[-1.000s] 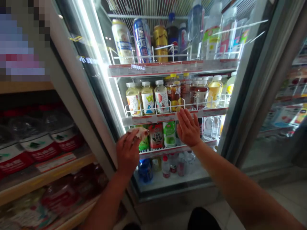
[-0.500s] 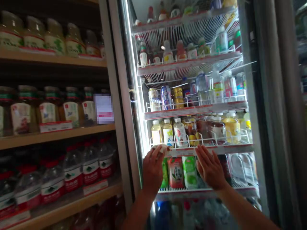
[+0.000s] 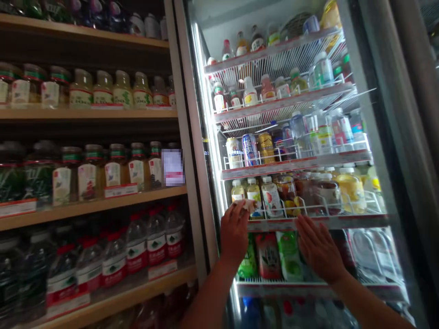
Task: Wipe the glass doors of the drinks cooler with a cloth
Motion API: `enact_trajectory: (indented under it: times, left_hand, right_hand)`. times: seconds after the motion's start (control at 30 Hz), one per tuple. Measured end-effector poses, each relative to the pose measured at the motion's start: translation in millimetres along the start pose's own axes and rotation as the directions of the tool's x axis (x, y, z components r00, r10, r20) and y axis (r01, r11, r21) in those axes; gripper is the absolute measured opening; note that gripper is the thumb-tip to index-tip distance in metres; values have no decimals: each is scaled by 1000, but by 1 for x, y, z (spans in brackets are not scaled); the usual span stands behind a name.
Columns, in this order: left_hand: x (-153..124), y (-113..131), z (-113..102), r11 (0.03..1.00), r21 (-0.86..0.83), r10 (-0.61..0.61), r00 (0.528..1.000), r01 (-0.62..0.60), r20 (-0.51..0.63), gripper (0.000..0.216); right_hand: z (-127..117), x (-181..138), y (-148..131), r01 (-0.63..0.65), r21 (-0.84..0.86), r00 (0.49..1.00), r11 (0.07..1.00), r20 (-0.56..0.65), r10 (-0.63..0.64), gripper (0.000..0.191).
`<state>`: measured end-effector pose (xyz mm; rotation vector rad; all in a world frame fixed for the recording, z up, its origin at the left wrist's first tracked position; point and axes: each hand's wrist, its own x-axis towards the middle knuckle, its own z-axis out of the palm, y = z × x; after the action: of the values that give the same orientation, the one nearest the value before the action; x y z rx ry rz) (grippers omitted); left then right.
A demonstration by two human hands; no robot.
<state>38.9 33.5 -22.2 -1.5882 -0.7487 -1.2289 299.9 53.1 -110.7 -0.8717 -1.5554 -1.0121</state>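
My left hand (image 3: 235,235) is closed on a crumpled whitish cloth (image 3: 249,205), perhaps a wipe. The cloth is in front of the small bottles at the left end of a fridge shelf, just above the shelf's front rail (image 3: 270,225). Fingers stretched out and together, my right hand (image 3: 320,251) holds nothing. Its fingertips are at the same rail, farther right; whether they touch it I cannot tell. Behind the cloth stands a bottle with a yellow-green label (image 3: 253,187), partly covered. Beside it is a white-labelled bottle (image 3: 271,196). Green and red drink packs (image 3: 269,256) stand below, between my forearms.
The lit upright fridge holds several wire shelves of drinks, with cans (image 3: 250,150) one level up. Low wire guards (image 3: 353,203) line the shelf fronts. To the left, a wooden shelf (image 3: 151,199) carries juice bottles, with red-capped water bottles (image 3: 137,242) below.
The view has swung, so the shelves appear farther right and lower. My left hand with the cloth has risen slightly against the rail, now overlapping the bottles. My right hand stays near the rail.
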Motion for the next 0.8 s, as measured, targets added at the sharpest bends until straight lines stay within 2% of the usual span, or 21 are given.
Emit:
enact_trajectory:
  times: [0.2, 0.37, 0.43, 0.57, 0.7, 0.8]
  left_hand:
    - [-5, 8, -2, 986, -68, 161, 980, -154, 118, 37]
    - [-1, 7, 2, 1000, -12, 2, 1000, -2, 11, 40]
    - [-6, 15, 5, 999, -36, 21, 999, -20, 27, 40]
    - [-17, 37, 9, 987, -122, 124, 983, -108, 133, 37]
    - [-19, 57, 16, 975, -201, 133, 973, -95, 189, 53]
    - [-22, 74, 25, 943, -309, 201, 951, -123, 234, 58]
  right_hand:
    - [1, -1, 0, -14, 7, 1000, 1000, -4, 14, 64]
    - [2, -3, 0, -15, -12, 1000, 1000, 1, 15, 66]
    - [2, -4, 0, -14, -12, 1000, 1000, 1, 14, 65]
    - [0, -1, -1, -11, -4, 1000, 1000, 5, 11, 65]
    - [-5, 2, 0, 7, -16, 1000, 1000, -2, -7, 69]
    - [-8, 2, 5, 61, -43, 998, 997, -11, -61, 76]
